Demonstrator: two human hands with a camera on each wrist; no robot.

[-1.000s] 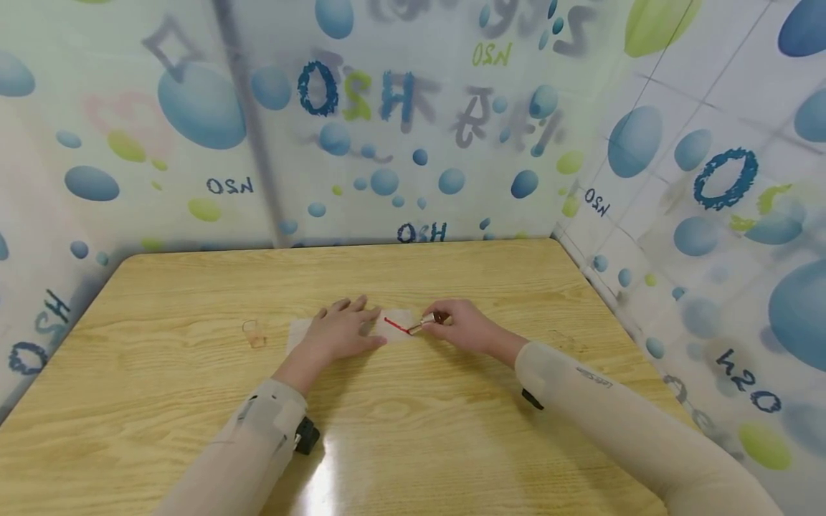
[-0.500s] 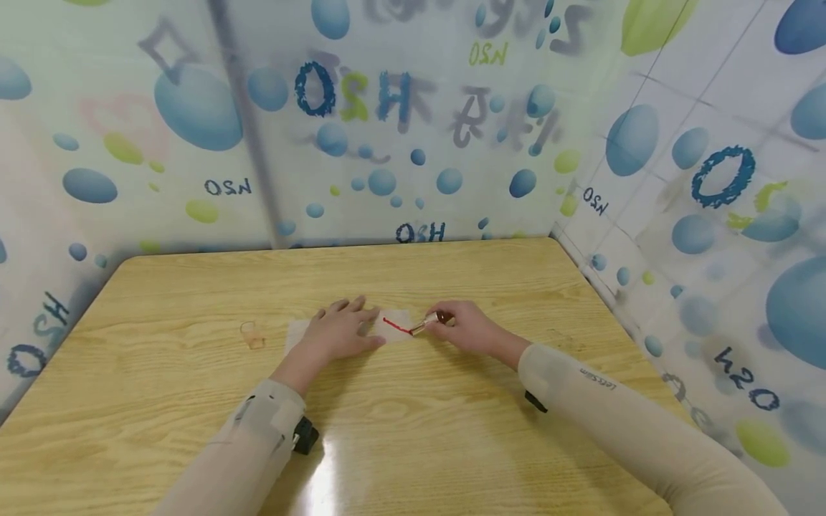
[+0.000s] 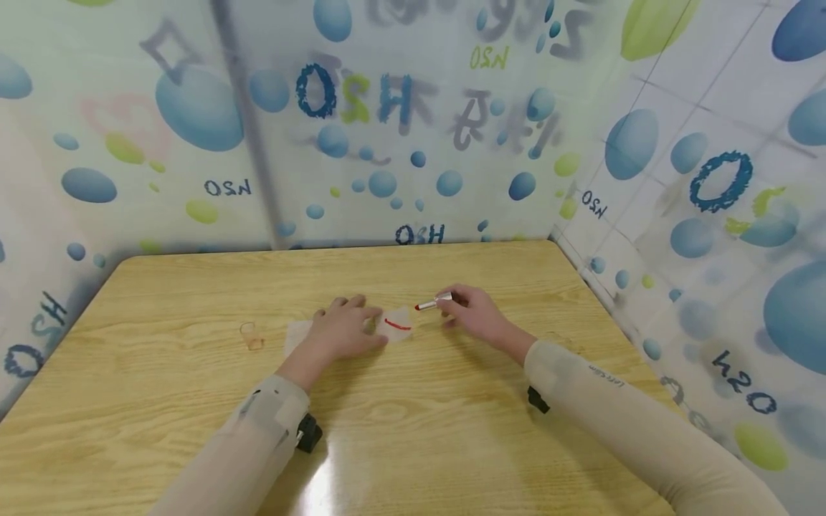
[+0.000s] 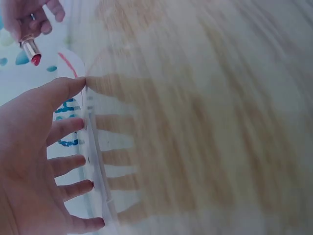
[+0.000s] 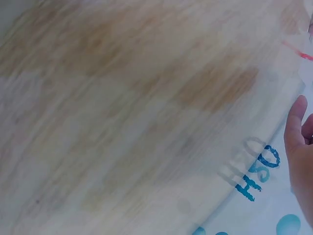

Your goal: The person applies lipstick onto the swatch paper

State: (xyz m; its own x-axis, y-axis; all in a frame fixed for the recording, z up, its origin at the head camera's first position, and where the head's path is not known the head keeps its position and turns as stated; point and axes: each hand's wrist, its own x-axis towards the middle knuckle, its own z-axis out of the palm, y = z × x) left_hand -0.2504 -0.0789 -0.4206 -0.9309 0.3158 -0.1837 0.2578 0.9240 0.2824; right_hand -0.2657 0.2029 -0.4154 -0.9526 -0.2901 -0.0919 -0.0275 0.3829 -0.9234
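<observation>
In the head view my right hand (image 3: 479, 315) pinches a lipstick (image 3: 434, 302) in a shiny metallic tube, its red tip pointing left. That tip stands just off the right edge of a thin whitish sheet (image 3: 392, 335), apart from the sheet's surface. A curved red line (image 3: 397, 325) marks the sheet's right part. My left hand (image 3: 340, 331) rests on the sheet with fingers spread, covering its middle. The left wrist view shows the lipstick (image 4: 32, 50) beyond my left thumb, red end bare. Only part of my right hand (image 5: 298, 142) appears in the right wrist view.
A small see-through, orange-tinted object (image 3: 253, 337) lies on the wooden table (image 3: 387, 444), left of the sheet. Walls with a printed bubble pattern (image 3: 361, 165) stand close behind the table and along its right side.
The lipstick has lifted off the sheet, up and slightly right, and lies flatter in my right hand. The red line shows fully, now bending at its right end. My left hand has stayed put.
</observation>
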